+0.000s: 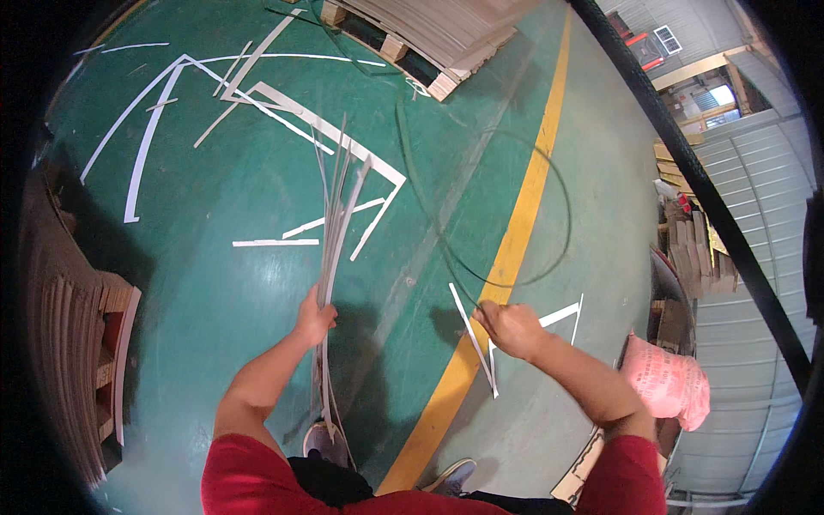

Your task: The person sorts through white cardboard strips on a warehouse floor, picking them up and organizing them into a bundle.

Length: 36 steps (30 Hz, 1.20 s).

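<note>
My left hand (317,320) grips a bundle of long thin cardboard strips (335,225) around its middle. The strips stand roughly upright, fanning out at the far end, and their near end reaches down by my shoe (326,443). In my right hand (512,327) is one end of a thin dark strap (569,212), which bends into a large loop ahead of me and runs back toward the pallet. White strips (473,331) lie on the floor beside and beneath my right hand.
Loose strips (380,167) are scattered over the green floor (212,309), crossed by a yellow line (531,199). Stacked cardboard on a wooden pallet (394,46) stands ahead, and another cardboard stack (64,360) at left. A pink woven sack (666,383) sits at right.
</note>
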Available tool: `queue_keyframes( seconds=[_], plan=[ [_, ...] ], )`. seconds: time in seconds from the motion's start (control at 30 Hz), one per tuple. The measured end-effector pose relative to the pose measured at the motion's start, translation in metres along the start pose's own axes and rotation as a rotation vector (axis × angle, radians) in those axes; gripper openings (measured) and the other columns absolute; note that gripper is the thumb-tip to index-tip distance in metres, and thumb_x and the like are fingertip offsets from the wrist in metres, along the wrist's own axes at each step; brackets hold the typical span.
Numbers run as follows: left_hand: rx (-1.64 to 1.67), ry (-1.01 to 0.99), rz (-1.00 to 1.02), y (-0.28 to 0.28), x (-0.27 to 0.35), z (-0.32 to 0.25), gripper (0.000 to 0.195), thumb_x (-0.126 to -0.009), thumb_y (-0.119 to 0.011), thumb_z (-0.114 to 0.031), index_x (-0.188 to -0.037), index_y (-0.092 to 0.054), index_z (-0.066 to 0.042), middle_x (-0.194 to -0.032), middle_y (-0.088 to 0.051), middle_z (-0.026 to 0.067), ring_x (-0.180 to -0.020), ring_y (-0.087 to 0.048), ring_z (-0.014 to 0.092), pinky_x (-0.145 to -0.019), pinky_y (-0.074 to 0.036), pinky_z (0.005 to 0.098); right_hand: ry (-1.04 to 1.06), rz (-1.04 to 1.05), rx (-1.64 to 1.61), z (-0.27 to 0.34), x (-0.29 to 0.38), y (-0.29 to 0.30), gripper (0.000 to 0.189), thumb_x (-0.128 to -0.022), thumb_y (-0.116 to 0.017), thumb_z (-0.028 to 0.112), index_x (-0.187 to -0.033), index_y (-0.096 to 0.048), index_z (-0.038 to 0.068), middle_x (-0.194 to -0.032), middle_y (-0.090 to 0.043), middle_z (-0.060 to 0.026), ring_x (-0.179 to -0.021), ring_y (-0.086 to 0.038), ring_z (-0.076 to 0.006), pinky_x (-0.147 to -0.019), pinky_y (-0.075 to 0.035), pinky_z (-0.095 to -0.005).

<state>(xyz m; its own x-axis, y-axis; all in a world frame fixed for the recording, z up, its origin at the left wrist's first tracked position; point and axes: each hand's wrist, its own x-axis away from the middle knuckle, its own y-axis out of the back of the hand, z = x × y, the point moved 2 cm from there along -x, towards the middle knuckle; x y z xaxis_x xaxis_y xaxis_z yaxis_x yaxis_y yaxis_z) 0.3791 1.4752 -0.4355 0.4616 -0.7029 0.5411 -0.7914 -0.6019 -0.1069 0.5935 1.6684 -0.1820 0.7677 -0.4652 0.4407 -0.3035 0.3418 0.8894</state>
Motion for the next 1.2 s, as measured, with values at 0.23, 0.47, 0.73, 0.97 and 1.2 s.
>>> queue_keyframes(
  seconds=[0.23, 0.47, 0.73, 0.97, 1.2],
  plan=[
    [0.096, -0.033, 0.081, 0.008, -0.004, 0.018, 0.048, -0.077, -0.045, -0.005, -0.123, -0.032, 0.000, -0.070, -0.054, 0.0088, -0.051, -0.053, 0.016, -0.048, -0.046, 0.0301, -0.859, -0.486, 0.831, -0.218, 0.066, 0.256, 0.020, -0.085, -0.049, 0.025, -0.091, -0.058, 0.008, -0.090, -0.059, -0.0103, -0.078, -0.059, -0.0216, -0.064, -0.046, -0.0390],
    [-0.197, -0.074, 0.128, 0.016, -0.001, 0.002, 0.025, -0.080, -0.044, -0.009, -0.100, -0.041, 0.004, -0.066, -0.052, 0.0066, -0.054, -0.054, 0.016, -0.051, -0.047, 0.0314, -0.740, -0.333, 0.512, -0.209, 0.163, 0.116, 0.049, -0.075, -0.060, 0.020, -0.120, -0.045, 0.009, -0.118, -0.050, -0.0146, -0.106, -0.051, -0.0306, -0.088, -0.040, -0.0440],
    [-0.007, -0.037, 0.055, 0.017, -0.011, 0.013, 0.018, -0.080, -0.045, -0.006, -0.096, -0.042, 0.000, -0.068, -0.052, 0.0070, -0.053, -0.052, 0.014, -0.051, -0.046, 0.0269, -0.563, 0.376, -0.127, -0.133, 0.152, -0.163, 0.052, -0.078, -0.058, 0.031, -0.124, -0.043, 0.012, -0.118, -0.049, -0.0175, -0.108, -0.049, -0.0334, -0.088, -0.043, -0.0435],
    [-0.154, -0.144, -0.070, 0.001, 0.016, -0.008, 0.027, -0.081, -0.046, -0.005, -0.107, -0.039, -0.001, -0.074, -0.051, 0.0081, -0.054, -0.049, 0.013, -0.050, -0.044, 0.0264, -0.634, 0.317, -0.300, -0.154, 0.091, -0.159, 0.046, -0.082, -0.053, 0.037, -0.120, -0.048, 0.010, -0.104, -0.058, -0.0204, -0.097, -0.057, -0.0333, -0.081, -0.047, -0.0417],
    [-0.383, -0.182, -0.103, -0.072, 0.054, -0.030, 0.038, -0.085, -0.047, -0.007, -0.120, -0.035, -0.001, -0.077, -0.052, 0.0065, -0.057, -0.050, 0.012, -0.052, -0.043, 0.0249, -1.090, -0.060, -0.685, -0.244, 0.085, -0.208, 0.048, -0.079, -0.055, 0.039, -0.101, -0.059, -0.003, -0.099, -0.061, -0.0228, -0.094, -0.058, -0.0356, -0.080, -0.046, -0.0403]
  ],
)
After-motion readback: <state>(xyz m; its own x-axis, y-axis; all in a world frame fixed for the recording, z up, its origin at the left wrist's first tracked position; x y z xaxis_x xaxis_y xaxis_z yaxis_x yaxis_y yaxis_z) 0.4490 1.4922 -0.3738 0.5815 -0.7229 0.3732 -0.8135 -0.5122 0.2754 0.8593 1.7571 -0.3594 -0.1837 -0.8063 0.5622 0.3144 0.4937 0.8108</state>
